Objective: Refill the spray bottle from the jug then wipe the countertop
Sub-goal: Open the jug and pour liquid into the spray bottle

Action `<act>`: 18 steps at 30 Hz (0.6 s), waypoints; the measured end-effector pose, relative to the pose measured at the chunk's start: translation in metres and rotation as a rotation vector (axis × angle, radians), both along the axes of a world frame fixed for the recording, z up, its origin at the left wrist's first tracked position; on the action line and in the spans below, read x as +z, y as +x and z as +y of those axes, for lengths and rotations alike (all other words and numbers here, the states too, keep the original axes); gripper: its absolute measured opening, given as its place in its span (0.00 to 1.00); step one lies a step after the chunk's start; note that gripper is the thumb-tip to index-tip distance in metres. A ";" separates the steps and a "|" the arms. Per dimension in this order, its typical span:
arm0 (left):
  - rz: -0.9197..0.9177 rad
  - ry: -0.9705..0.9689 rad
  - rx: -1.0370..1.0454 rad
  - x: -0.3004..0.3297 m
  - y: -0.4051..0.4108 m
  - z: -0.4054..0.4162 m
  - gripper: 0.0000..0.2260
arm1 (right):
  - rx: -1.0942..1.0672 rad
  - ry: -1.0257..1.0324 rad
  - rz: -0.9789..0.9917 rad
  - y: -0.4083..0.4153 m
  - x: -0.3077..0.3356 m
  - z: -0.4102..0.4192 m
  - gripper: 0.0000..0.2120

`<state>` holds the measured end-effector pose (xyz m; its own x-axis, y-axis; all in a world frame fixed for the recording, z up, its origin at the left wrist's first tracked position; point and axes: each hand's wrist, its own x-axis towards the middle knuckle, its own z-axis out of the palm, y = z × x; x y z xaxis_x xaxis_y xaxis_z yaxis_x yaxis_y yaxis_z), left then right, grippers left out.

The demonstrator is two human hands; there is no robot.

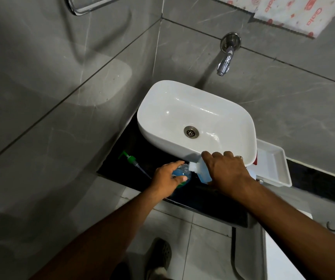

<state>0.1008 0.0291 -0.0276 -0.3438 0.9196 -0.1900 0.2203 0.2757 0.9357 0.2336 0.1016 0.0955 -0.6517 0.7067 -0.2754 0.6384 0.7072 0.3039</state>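
Pouring under way: right hand (226,171) clamped on the tilted jug (202,172), spout at the spray bottle (180,175) gripped by left hand (167,175); next, right the jug, refit the pump (131,159).

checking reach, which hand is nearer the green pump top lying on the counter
Left. The left hand grips the spray bottle just right of the green pump top; the right hand is farther right, on the jug.
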 end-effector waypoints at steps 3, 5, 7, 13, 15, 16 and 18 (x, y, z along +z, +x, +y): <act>-0.008 0.002 0.001 0.001 0.001 0.000 0.24 | 0.006 0.015 0.006 0.000 0.000 -0.001 0.33; -0.011 -0.004 -0.002 0.002 0.001 0.000 0.24 | 0.008 0.013 0.010 0.000 0.000 -0.001 0.33; -0.008 -0.008 -0.005 0.002 0.000 0.000 0.24 | 0.007 0.008 0.007 -0.001 0.001 -0.001 0.34; -0.001 -0.011 -0.006 0.003 0.000 0.000 0.24 | 0.004 0.001 0.000 0.000 0.002 -0.001 0.34; 0.000 -0.014 -0.004 0.004 0.000 0.000 0.24 | 0.006 0.005 -0.004 -0.001 0.002 -0.001 0.34; 0.001 -0.016 -0.004 0.003 0.000 0.000 0.24 | 0.006 0.005 -0.005 -0.001 0.002 -0.002 0.34; 0.006 -0.020 -0.003 0.003 0.000 0.000 0.24 | 0.004 0.003 -0.008 -0.001 0.001 -0.001 0.34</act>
